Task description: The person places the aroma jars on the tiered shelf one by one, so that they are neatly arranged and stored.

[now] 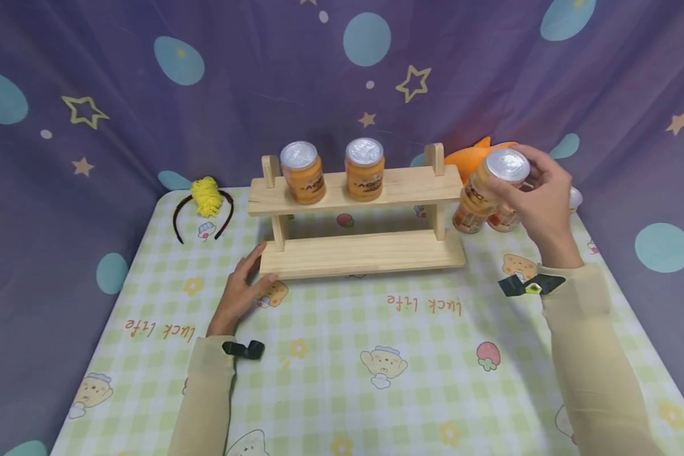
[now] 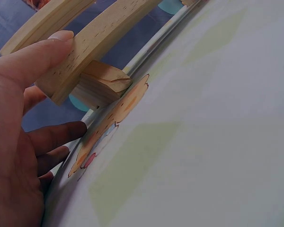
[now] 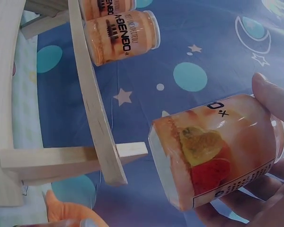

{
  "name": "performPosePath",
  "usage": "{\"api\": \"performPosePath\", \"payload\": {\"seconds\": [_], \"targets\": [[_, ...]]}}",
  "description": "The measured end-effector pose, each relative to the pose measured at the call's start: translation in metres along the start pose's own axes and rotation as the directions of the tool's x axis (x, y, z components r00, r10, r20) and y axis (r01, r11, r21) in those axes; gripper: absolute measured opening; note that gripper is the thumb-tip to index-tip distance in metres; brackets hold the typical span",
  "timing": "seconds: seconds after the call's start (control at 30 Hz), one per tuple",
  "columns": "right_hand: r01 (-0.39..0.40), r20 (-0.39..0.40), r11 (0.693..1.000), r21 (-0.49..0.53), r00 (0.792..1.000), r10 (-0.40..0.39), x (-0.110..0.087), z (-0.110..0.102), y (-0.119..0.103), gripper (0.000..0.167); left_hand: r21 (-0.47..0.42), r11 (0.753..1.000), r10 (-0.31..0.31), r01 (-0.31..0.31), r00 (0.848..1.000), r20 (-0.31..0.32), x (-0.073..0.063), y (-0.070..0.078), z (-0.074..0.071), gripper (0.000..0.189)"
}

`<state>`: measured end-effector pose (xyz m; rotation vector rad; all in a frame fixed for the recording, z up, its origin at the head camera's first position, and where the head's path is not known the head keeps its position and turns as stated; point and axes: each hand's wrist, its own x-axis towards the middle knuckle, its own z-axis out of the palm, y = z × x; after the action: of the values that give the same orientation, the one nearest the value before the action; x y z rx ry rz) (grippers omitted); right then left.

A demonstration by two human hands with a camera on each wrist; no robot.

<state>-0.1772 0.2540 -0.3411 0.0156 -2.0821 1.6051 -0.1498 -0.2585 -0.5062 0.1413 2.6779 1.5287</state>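
In the head view a two-tier wooden shelf (image 1: 359,253) stands mid-table, with two orange-labelled, silver-topped jars (image 1: 367,171) upright on its upper board. At the lower board's left end, my left hand (image 1: 241,291) holds the board, thumb at its front corner and index finger at the back corner. The left wrist view shows the thumb on the board's edge (image 2: 92,52). My right hand (image 1: 547,199) grips a matching jar (image 1: 479,190) in the air, right of the upper board. In the right wrist view, this jar (image 3: 213,151) lies tilted between thumb and fingers.
Below the raised jar, more of the same jars (image 1: 468,220) stand on the table, partly hidden. An orange object (image 1: 462,161) is behind them. A dark headband with a yellow pompom (image 1: 207,196) lies at the back left. A patterned curtain (image 1: 296,95) surrounds the checked tablecloth (image 1: 330,380).
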Motion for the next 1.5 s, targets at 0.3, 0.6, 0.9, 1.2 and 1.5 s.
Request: {"api": "performPosePath", "payload": {"seconds": [0.3, 0.6, 0.9, 1.2, 1.5], "targets": [[0.017, 0.029, 0.999, 0.031, 0.999, -0.018, 0.008, 0.012, -0.007, 0.050, 0.005, 1.000, -0.004, 0.004, 1.000, 0.005, 0.000, 0.000, 0.000, 0.076], [0.006, 0.055, 0.999, 0.044, 0.998, -0.008, 0.017, 0.026, -0.014, 0.049, 0.012, 1.000, -0.029, 0.029, 1.000, 0.010, 0.001, -0.002, 0.000, 0.076], [0.009, 0.068, 0.999, 0.050, 0.998, -0.012, 0.025, 0.044, -0.017, 0.051, 0.018, 0.999, -0.041, 0.041, 0.999, 0.017, 0.002, -0.002, 0.000, 0.077], [-0.009, 0.121, 1.000, 0.012, 0.993, 0.008, 0.031, 0.060, -0.014, 0.053, 0.015, 0.999, -0.031, 0.030, 0.999, 0.014, 0.002, -0.003, 0.000, 0.077], [-0.026, 0.158, 1.000, 0.006, 0.987, 0.024, 0.034, 0.075, -0.011, 0.053, 0.005, 1.000, -0.020, 0.020, 1.000, 0.015, 0.002, -0.003, 0.000, 0.078]]}}
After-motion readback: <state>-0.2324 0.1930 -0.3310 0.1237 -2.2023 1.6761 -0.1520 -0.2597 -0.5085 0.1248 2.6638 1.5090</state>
